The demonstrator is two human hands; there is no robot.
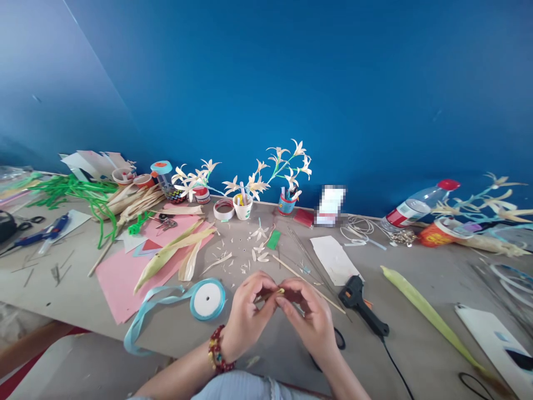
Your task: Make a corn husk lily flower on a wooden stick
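Left grip (251, 312) and right grip (311, 312) pinch small yellowish piece (281, 291) between fingertips

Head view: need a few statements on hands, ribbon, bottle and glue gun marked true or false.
1. The left hand and right hand meet at a small yellow-green piece. True.
2. The beaded bracelet is on the right wrist. False: it is on the left wrist.
3. The roll of blue ribbon lies to the left of both hands. True.
4. The clear bottle has a green cap. False: its cap is red.
5. The black glue gun is held in the right hand. False: it lies on the table.
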